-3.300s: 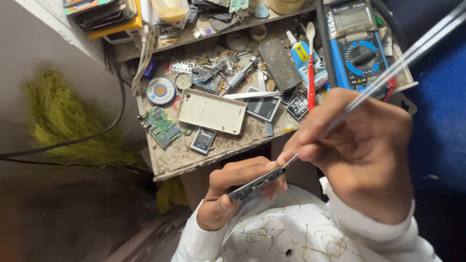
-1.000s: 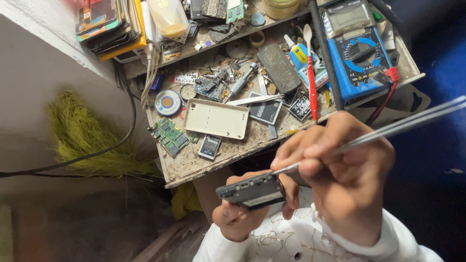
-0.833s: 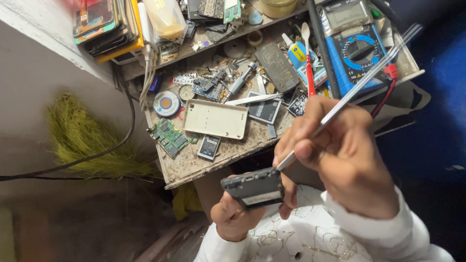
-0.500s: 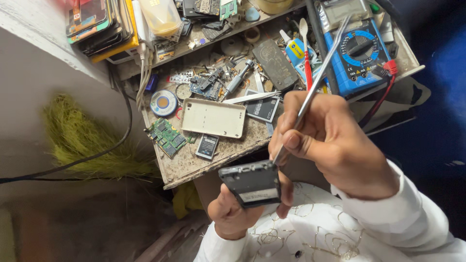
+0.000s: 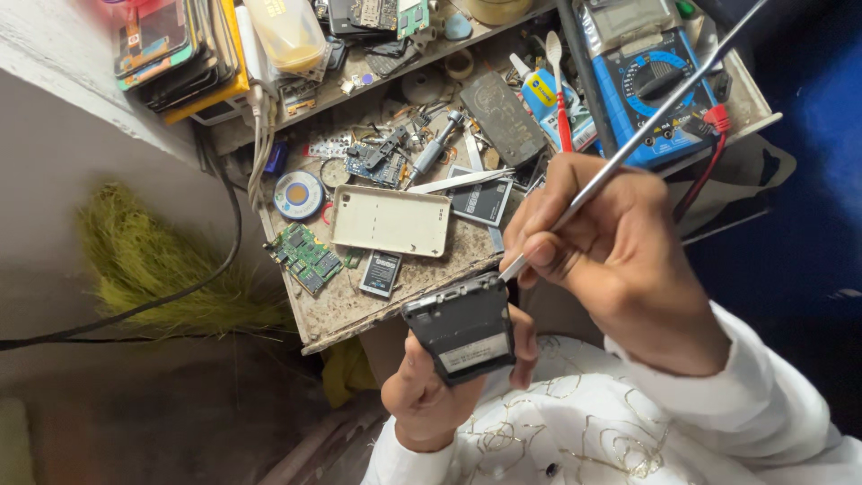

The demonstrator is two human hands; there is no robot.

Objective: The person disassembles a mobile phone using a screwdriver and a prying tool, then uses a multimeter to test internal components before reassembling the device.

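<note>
Phone (image 5: 465,325), back cover off, gripped in my left hand (image 5: 431,391) below the surface (image 5: 346,305) — my right hand (image 5: 620,256) pinches a probe (image 5: 646,135) at its top edge — prying unfinished, I judge.

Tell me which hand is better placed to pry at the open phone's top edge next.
Probably the right hand: it grips the thin metal tool, whose tip sits at the phone's top edge. The left hand is occupied cradling the phone from below.
</note>
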